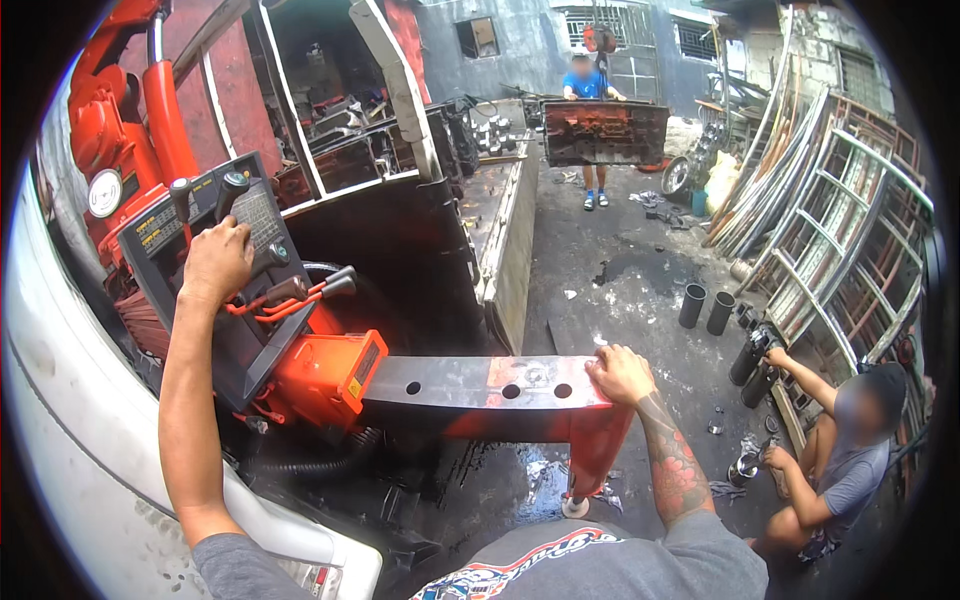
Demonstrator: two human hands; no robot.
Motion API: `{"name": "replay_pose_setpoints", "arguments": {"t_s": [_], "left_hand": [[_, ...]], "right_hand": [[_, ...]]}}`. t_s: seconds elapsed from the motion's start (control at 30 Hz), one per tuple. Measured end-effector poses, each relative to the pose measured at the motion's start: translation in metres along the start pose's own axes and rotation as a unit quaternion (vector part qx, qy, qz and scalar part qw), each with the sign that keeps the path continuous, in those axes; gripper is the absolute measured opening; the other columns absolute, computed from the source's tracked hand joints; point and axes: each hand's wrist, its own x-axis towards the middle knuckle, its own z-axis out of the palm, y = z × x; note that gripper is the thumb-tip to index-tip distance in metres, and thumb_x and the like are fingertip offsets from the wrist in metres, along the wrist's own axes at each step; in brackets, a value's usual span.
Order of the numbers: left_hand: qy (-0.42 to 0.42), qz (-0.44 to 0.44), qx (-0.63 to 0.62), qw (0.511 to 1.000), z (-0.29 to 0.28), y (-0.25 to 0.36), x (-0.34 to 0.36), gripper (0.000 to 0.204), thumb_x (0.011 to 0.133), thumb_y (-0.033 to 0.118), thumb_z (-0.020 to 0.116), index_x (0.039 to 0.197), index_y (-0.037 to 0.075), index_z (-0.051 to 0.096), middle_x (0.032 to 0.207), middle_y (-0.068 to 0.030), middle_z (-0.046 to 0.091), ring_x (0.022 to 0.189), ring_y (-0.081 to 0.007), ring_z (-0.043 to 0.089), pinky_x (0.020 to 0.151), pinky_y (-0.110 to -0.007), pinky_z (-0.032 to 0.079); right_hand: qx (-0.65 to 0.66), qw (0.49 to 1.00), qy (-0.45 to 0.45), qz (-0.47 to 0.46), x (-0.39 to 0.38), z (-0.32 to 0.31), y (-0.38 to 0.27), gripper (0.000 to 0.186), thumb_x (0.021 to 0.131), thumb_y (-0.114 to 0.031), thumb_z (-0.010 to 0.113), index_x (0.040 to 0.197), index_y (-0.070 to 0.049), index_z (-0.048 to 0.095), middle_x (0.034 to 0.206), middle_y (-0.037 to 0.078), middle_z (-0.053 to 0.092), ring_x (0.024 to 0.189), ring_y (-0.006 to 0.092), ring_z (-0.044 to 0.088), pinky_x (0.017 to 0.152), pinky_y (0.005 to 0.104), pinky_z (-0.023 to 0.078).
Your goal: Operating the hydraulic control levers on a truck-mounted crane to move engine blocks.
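My left hand (pixel 218 260) is closed on a black-knobbed lever (pixel 231 192) of the control panel (pixel 152 232), left of centre. More levers (pixel 336 282) with red rods stand beside and below it, above an orange housing (pixel 325 370). My right hand (pixel 620 375) grips the far end of a grey and red steel beam (pixel 450 375) with several round holes, its fingers bent over the top. A red vertical leg (pixel 590 460) drops from that end of the beam. The red crane arm (pixel 160 110) rises at the upper left.
A person (pixel 590 80) in blue stands behind a hanging dark metal box (pixel 605 135) below a red hook (pixel 600 38). A crouching co-worker (pixel 830 490) at lower right handles black cylinders (pixel 750 360). A truck bed (pixel 500 250) lies ahead; metal frames (pixel 840 220) and pipes lean at right.
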Motion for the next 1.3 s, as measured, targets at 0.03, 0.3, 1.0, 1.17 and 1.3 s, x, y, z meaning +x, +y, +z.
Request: {"name": "replay_pose_setpoints", "arguments": {"t_s": [0.03,0.3,1.0,1.17,1.3], "left_hand": [[0.005,0.002,-0.001,1.0,-0.0002,0.0001,-0.0002,0.018,0.086,0.02,0.063,0.094,0.003,0.067,0.097,-0.0157,0.064,0.09,-0.0358,0.068,0.081,-0.046,0.055],[0.01,0.003,-0.007,1.0,-0.0026,0.0022,-0.0006,0.017,0.087,0.019,0.063,0.094,0.003,0.067,0.097,-0.0159,0.064,0.092,-0.0354,0.067,0.082,-0.046,0.054],[0.009,-0.001,-0.009,1.0,0.0014,0.0002,-0.0001,0.02,0.089,0.02,0.061,0.099,0.004,0.067,0.097,-0.0154,0.064,0.091,-0.0358,0.067,0.082,-0.046,0.055],[-0.009,-0.008,0.009,1.0,-0.0003,0.0005,-0.0012,0.019,0.089,0.02,0.061,0.097,0.003,0.066,0.097,-0.0153,0.064,0.091,-0.0354,0.068,0.081,-0.046,0.055],[-0.006,-0.003,0.01,1.0,-0.0001,0.0008,-0.0013,0.019,0.09,0.02,0.06,0.096,0.003,0.066,0.097,-0.0153,0.063,0.09,-0.0353,0.068,0.08,-0.046,0.055]], "right_hand": [[0.002,1.0,-0.005,0.002,0.0003,-0.0001,0.0006,0.044,0.094,-0.044,0.055,0.114,-0.007,0.068,0.112,0.016,0.066,0.114,0.0333,0.059,0.098,0.0467,0.045],[0.007,1.0,-0.017,0.001,0.001,0.0037,0.0017,0.042,0.095,-0.043,0.055,0.112,-0.007,0.067,0.112,0.016,0.066,0.114,0.0335,0.059,0.098,0.0467,0.045],[0.002,0.999,-0.045,0.013,0.0006,0.0015,0.0015,0.049,0.095,-0.049,0.054,0.12,-0.008,0.066,0.118,0.014,0.065,0.119,0.0317,0.057,0.1,0.0469,0.043],[0.003,1.0,-0.017,0.015,0.0008,0.0011,0.0001,0.047,0.095,-0.048,0.054,0.118,-0.009,0.066,0.117,0.013,0.065,0.117,0.0312,0.057,0.099,0.0468,0.043],[0.003,1.0,-0.027,0.0,-0.0008,-0.0001,-0.0005,0.045,0.095,-0.044,0.055,0.117,-0.006,0.066,0.114,0.016,0.065,0.114,0.0332,0.059,0.098,0.0462,0.045]]}}
